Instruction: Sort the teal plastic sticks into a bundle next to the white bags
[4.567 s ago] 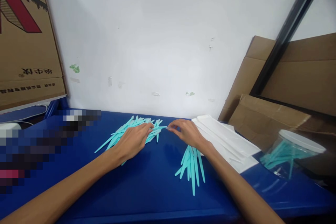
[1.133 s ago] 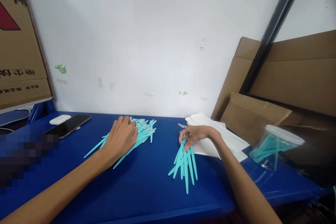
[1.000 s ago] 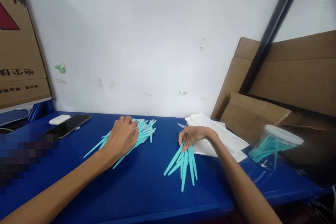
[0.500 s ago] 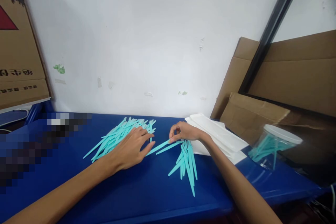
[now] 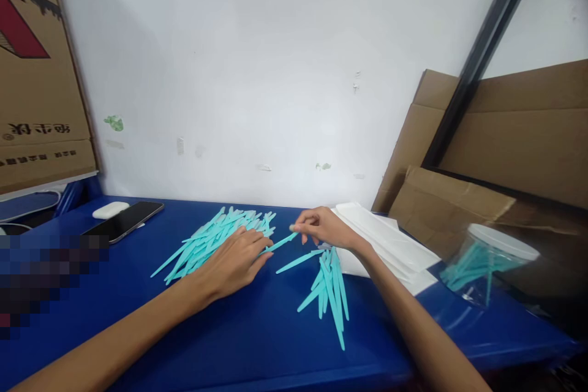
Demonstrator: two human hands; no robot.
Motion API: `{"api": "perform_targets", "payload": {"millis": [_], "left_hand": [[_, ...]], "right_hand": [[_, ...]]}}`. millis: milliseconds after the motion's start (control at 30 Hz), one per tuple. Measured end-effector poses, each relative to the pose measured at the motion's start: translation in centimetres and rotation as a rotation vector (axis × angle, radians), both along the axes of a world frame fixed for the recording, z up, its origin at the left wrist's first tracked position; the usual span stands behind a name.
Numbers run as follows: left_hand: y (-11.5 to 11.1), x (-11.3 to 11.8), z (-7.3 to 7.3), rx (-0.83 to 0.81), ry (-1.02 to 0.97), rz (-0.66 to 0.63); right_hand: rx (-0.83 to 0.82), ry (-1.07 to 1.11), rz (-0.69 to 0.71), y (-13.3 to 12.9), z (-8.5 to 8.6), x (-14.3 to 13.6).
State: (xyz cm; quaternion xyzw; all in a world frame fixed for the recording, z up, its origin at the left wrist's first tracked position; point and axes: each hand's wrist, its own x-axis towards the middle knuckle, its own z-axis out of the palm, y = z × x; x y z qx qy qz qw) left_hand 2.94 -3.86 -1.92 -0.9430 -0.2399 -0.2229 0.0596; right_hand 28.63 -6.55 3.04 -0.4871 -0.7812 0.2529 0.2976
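Between my hands a slim turquoise eyebrow razor (image 5: 282,242) is stretched above the table. My right hand (image 5: 324,226) pinches its pale upper end between thumb and fingers. The thumb and fingers of my left hand (image 5: 241,260) close on its lower end, partly hiding it. A heap of similar razors (image 5: 202,245) lies just behind my left hand. Below my right hand, a smaller fanned pile (image 5: 328,285) spreads toward the front edge, with one loose razor (image 5: 298,261) pointing left from it.
White sheets or bags (image 5: 386,239) lie stacked behind my right forearm. A clear jar (image 5: 482,269) with a white lid holds more turquoise razors. A phone (image 5: 131,220) and a white case (image 5: 110,210) rest at left on the blue table (image 5: 257,343). Cardboard (image 5: 459,199) leans at right.
My right hand has shifted slightly up with the razor's end. My left thumb has closed in toward the fingers, on the razor's other end. The view has turned a little left.
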Motion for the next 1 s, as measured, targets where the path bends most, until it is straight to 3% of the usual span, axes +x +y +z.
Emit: {"api": "perform_targets", "payload": {"millis": [167,367,767,1000], "left_hand": [[0.4,-0.2,0.3,0.124,0.019,0.092],[0.8,-0.5,0.5,0.106,0.0,0.183],[0.3,-0.6,0.4,-0.088,-0.081,0.179],[-0.2,-0.5,1.0,-0.174,0.027,0.18]], "right_hand": [[0.2,-0.288,-0.211,1.2,-0.5,3.3],[0.046,-0.565,-0.309,2.0,-1.7,6.8],[0.021,-0.597,-0.37,3.0,-3.2,6.2],[0.077,-0.57,-0.324,2.6,-3.2,5.2]]}}
